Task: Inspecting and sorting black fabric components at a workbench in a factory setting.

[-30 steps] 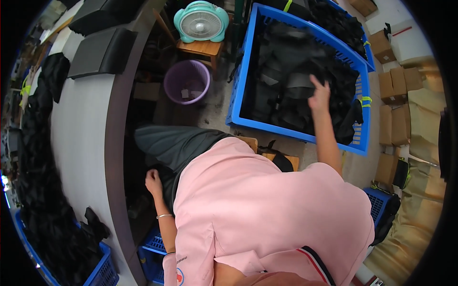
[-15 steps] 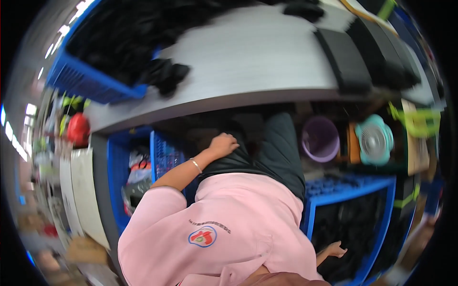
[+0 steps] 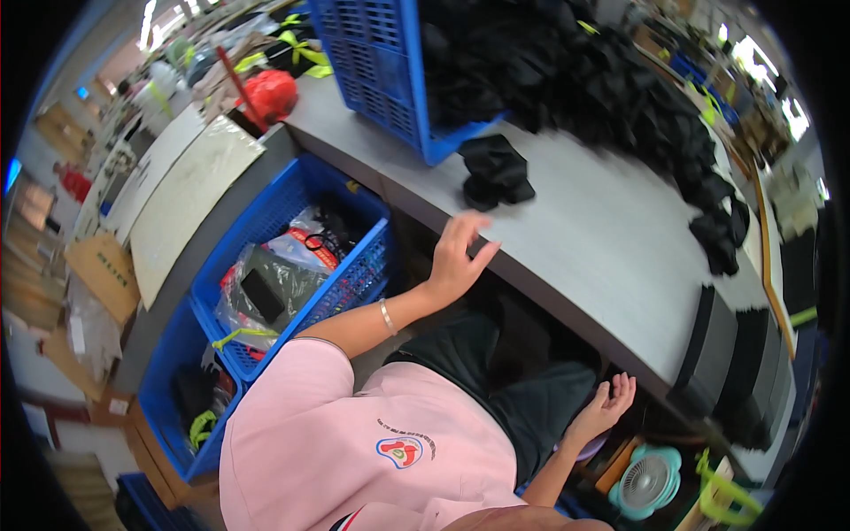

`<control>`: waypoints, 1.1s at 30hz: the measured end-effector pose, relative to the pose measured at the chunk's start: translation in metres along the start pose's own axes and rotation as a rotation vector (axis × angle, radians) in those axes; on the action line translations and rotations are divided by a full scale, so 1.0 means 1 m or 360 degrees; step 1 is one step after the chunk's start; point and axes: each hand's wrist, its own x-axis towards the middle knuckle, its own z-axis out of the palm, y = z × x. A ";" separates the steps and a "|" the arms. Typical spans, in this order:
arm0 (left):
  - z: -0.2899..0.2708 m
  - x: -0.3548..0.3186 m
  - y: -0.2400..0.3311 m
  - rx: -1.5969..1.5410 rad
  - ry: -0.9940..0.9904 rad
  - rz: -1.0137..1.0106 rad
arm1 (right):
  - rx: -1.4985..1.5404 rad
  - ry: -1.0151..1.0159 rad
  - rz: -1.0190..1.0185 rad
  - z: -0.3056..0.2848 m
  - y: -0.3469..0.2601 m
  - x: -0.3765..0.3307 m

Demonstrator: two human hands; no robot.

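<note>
My left hand (image 3: 459, 258) is raised at the table's front edge, fingers apart and nothing in them. Just beyond it a crumpled black cloth piece (image 3: 498, 173) lies on the grey table (image 3: 589, 252), apart from the fingers. Over my right thigh my right hand (image 3: 606, 409) hangs near the table's edge, palm up, its fingers stretched out and holding nothing. A tipped blue crate (image 3: 376, 75) stands on the table, and a long heap of black cloth pieces (image 3: 611, 106) spreads from its mouth to the right.
Left of my legs, a blue basket (image 3: 359, 265) holds plastic-wrapped things and a dark phone-like slab (image 3: 263, 295). Flat black stacks (image 3: 730, 363) stand at the table's right end. Below them are a turquoise fan (image 3: 645, 480) and a yellow-green strap (image 3: 722, 496).
My view has turned to the left. My left hand has risen from my lap to the table's edge. My right hand has come forward from beside the blue crate of black pieces.
</note>
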 end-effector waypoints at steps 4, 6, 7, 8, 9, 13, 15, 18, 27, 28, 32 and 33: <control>-0.010 0.099 0.006 0.0376 0.0547 0.0243 | -0.0168 -0.0245 -0.0130 0.041 -0.029 -0.007; -0.001 0.137 -0.004 0.0421 0.0503 0.0308 | -0.0432 -0.0291 -0.0344 0.044 -0.028 -0.011; 0.007 0.151 -0.012 0.0445 0.0471 0.0324 | -0.0623 -0.0323 -0.0452 0.043 -0.028 -0.011; 0.014 0.159 -0.023 0.0376 0.0302 0.0231 | -0.0656 -0.0354 -0.0477 0.044 -0.028 -0.012; 0.019 0.163 -0.036 0.0299 0.0127 0.0134 | -0.0695 -0.0381 -0.0496 0.046 -0.028 -0.013; 0.039 0.143 -0.066 0.0315 -0.0436 -0.0270 | -0.0760 -0.0495 -0.0590 0.048 -0.018 -0.007; 0.050 0.122 -0.070 0.0268 -0.0209 -0.0070 | -0.0767 -0.0498 -0.0660 0.052 -0.028 -0.003; 0.054 0.112 -0.085 0.0362 -0.0042 0.0041 | -0.0716 -0.0517 -0.0803 0.061 -0.046 0.003; 0.057 0.069 -0.038 -0.0080 -0.0084 -0.0001 | -0.0442 -0.0543 -0.1017 0.089 -0.083 0.009; 0.059 0.061 -0.019 -0.0148 -0.0182 -0.0055 | -0.0405 -0.0515 -0.1159 0.095 -0.093 0.011; 0.070 0.026 0.066 -0.0406 -0.0535 -0.0088 | -0.0503 -0.0337 -0.1752 0.112 -0.111 0.027; 0.074 0.018 0.077 -0.0523 -0.0517 -0.0021 | -0.0607 -0.0298 -0.1759 0.114 -0.107 0.029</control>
